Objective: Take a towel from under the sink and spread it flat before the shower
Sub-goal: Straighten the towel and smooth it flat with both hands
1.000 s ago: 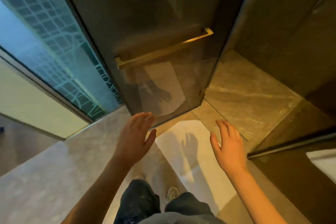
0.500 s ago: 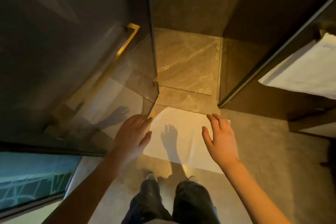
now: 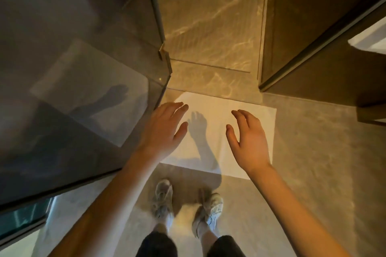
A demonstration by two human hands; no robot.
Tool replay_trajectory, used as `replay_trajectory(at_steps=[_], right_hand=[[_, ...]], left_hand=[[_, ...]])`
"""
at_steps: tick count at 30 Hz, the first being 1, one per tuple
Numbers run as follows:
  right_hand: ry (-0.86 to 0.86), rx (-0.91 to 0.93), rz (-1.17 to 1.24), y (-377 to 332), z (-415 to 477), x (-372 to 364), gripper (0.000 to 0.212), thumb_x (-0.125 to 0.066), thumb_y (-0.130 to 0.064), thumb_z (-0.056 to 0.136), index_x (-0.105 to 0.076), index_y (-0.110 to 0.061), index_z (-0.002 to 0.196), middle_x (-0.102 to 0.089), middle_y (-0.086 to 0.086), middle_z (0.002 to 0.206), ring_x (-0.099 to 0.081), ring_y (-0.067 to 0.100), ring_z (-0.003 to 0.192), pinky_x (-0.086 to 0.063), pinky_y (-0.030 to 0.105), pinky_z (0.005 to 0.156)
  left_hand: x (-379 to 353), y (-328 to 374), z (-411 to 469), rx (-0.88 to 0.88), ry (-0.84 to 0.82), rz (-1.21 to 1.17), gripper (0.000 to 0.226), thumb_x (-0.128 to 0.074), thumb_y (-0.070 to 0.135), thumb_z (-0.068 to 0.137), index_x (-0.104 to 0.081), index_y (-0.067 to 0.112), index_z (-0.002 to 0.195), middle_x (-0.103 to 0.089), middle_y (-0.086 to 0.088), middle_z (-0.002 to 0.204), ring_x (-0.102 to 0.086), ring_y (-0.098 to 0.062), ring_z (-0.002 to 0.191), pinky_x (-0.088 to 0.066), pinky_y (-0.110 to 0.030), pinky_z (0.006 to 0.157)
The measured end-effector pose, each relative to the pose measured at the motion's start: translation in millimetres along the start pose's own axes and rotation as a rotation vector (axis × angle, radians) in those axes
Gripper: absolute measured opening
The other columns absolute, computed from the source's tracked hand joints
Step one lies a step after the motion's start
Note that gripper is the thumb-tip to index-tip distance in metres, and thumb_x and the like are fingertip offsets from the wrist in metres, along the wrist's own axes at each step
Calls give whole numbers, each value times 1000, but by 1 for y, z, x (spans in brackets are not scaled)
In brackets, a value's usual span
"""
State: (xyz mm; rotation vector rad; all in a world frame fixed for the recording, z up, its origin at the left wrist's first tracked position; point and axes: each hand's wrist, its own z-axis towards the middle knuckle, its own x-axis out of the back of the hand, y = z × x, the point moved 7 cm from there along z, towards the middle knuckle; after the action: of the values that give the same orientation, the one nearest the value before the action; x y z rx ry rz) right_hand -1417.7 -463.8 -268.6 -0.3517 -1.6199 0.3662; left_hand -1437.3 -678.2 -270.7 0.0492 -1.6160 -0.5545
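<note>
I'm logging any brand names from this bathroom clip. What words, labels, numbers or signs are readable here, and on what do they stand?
None can be read.
The flat white towel on the floor before the shower: no label or print shows.
The pale worn sneakers: blurred, no logo legible.
The tinted glass shower door: only reflections, no sign.

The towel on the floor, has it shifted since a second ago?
No. The towel lies flat with its far edge at the shower threshold, as before; only the camera turned.
</note>
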Motion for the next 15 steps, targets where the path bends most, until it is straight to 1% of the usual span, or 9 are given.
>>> replay_trajectory(at_steps=[2, 4, 8, 11, 13, 15], right_hand=[[-11, 6, -23, 23, 18, -60, 43, -49, -31, 98, -53, -8, 135, -54, 14, 136, -49, 33, 124, -43, 43, 101], [-12, 21, -39, 48, 35, -123, 43, -49, -31, 98, -53, -9, 135, -53, 14, 138, -49, 32, 124, -43, 43, 102], [8, 76, -67, 100, 67, -249, 44, -46, -32, 97, -54, -7, 133, -53, 16, 137, -51, 35, 122, -45, 44, 98], [6, 163, -118, 143, 92, -342, 42, -50, -30, 96, -56, -6, 130, -55, 18, 135, -55, 37, 117, -48, 44, 92], [-22, 218, -172, 169, 113, -400, 40, -54, -27, 97, -56, -5, 130, -55, 19, 134, -56, 38, 115, -49, 45, 90], [-49, 255, -211, 190, 135, -451, 39, -54, -27, 96, -57, -5, 129, -56, 20, 133, -58, 39, 113, -50, 46, 89]], left_hand=[[-58, -27, 20, 33, 20, -51, 43, -43, 34, 97, -51, 15, 134, -55, -6, 137, -47, -26, 127, -39, -43, 105], [-125, -55, 34, 31, 4, -49, 43, -44, 34, 98, -50, 16, 137, -52, -5, 140, -45, -25, 131, -39, -44, 107], [-263, -112, 54, -38, -52, -33, 44, -52, 27, 96, -50, 15, 139, -46, -5, 147, -41, -26, 135, -32, -42, 111], [-365, -154, 65, -94, -86, 9, 45, -50, 29, 97, -49, 15, 139, -45, -5, 148, -41, -26, 135, -32, -41, 111], [-427, -182, 75, -103, -114, 35, 46, -47, 31, 98, -45, 17, 142, -41, -3, 151, -37, -23, 139, -27, -38, 113], [-479, -205, 86, -109, -120, 43, 48, -43, 34, 100, -39, 20, 146, -34, -1, 155, -30, -21, 142, -22, -35, 115]])
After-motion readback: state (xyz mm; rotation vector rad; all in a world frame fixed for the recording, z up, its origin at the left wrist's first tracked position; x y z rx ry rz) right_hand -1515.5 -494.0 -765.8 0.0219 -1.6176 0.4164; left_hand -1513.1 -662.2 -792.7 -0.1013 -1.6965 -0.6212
